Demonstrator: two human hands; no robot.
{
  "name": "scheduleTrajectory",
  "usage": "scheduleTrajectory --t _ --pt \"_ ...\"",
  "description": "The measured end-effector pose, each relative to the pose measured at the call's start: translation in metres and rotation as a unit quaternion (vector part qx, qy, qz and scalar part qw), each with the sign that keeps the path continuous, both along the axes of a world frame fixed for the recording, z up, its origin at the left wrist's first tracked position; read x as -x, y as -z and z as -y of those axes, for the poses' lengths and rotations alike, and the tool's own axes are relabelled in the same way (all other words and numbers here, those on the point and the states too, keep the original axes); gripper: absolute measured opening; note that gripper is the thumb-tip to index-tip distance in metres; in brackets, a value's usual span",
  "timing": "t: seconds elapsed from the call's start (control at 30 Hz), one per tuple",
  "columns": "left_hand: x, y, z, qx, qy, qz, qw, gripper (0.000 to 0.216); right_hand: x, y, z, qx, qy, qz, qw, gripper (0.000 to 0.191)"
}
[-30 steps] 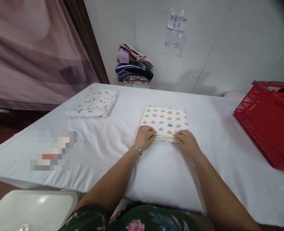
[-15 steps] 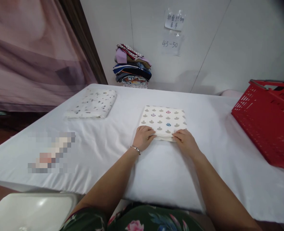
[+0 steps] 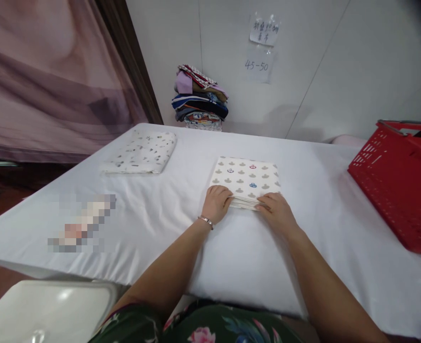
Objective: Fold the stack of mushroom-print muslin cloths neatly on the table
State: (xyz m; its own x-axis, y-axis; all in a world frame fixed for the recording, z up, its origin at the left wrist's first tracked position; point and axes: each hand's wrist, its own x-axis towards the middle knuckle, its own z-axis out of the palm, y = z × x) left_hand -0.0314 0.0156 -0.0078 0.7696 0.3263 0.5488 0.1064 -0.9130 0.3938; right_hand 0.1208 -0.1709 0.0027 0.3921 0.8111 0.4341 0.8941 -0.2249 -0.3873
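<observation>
A folded cream cloth (image 3: 246,178) printed with small grey, red and blue shapes lies on the white table (image 3: 182,224) in front of me. My left hand (image 3: 216,203) grips its near left corner, fingers curled over the edge. My right hand (image 3: 276,212) pinches the near right edge, thumb on top of the layers. The near edge is lifted slightly off the table between the two hands.
A second folded cloth (image 3: 141,152) with grey specks lies at the far left of the table. A red plastic basket (image 3: 400,183) stands at the right. A pile of folded clothes (image 3: 199,98) sits against the wall. A white chair (image 3: 46,309) is near left.
Both hands have closed in a little on the near edge of the cream cloth, and that edge is now raised slightly. The cloth has not shifted.
</observation>
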Motion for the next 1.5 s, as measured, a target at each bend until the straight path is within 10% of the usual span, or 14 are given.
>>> scheduleTrajectory --t 1.5 --pt "0.0071 -0.0011 -0.0018 -0.071 -0.008 -0.045 0.996 0.021 0.002 0.0009 -0.0013 0.015 -0.006 0.004 1.0 0.018"
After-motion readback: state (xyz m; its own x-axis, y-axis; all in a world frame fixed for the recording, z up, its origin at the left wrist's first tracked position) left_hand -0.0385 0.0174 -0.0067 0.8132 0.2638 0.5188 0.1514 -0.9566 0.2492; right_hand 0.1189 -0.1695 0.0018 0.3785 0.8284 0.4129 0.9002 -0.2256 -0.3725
